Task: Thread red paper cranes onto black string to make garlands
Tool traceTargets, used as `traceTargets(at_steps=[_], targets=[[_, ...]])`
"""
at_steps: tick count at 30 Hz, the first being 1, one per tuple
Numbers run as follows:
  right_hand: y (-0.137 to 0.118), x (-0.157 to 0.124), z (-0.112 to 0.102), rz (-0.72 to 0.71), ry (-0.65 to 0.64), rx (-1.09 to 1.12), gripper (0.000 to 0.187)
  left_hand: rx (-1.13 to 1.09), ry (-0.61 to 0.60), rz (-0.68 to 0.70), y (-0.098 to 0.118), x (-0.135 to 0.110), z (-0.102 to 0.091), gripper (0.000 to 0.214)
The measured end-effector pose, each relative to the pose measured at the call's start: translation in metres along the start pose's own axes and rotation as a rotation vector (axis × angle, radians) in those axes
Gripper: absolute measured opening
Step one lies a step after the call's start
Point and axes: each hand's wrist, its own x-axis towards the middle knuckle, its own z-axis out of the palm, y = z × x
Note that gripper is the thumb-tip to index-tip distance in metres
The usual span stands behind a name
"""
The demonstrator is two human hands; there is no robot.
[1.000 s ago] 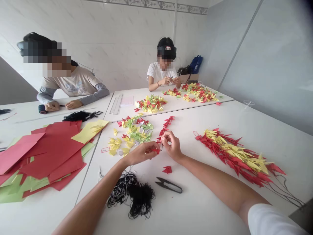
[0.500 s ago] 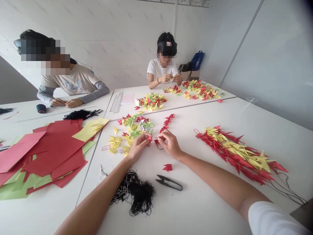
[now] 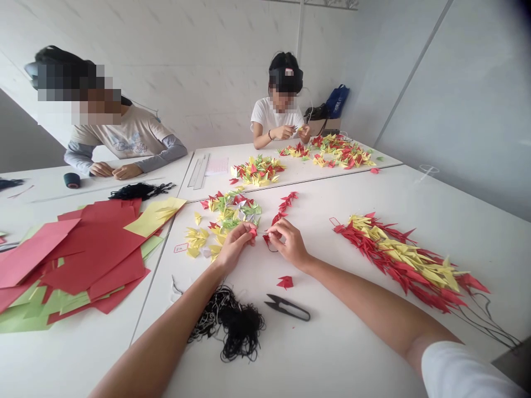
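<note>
My left hand (image 3: 237,244) pinches a small red folded paper crane (image 3: 253,232) between thumb and fingertips. Close by on the right, my right hand (image 3: 288,242) is closed in a pinch on a thin needle (image 3: 266,232) pointing towards the crane. Black thread (image 3: 271,250) loops below the right fingertips. Beyond that hand, a short string of red paper cranes (image 3: 285,204) lies on the table. A single red crane (image 3: 285,282) rests nearer me, above black thread snips (image 3: 288,307). A tangled bundle of black thread (image 3: 236,323) lies beside my left forearm.
Loose yellow, green and red cranes (image 3: 232,210) lie beyond my left hand. Finished red and yellow strings (image 3: 406,260) are at right, coloured paper sheets (image 3: 91,249) at left. Two people (image 3: 124,132) sit across the white table (image 3: 352,354), one handling a small piece.
My hands stay almost in place, with the crane and the needle slightly apart in both frames. The whole view has shifted a little.
</note>
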Motion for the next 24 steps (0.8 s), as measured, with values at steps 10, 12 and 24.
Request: traceTargets(at_steps=[10,12,24], targets=[[0.001,-0.001,0.000,0.026,-0.032,-0.062,0.015,0.113,-0.002,0.048,-0.003,0.001,-0.001,0.017],[0.001,-0.002,0.001,0.033,-0.041,-0.076,0.015,0.149,0.006,0.060,-0.005,0.001,-0.003,0.017],[0.000,-0.003,0.001,0.036,-0.096,-0.098,0.016,0.623,0.098,0.312,0.004,-0.012,0.004,0.029]])
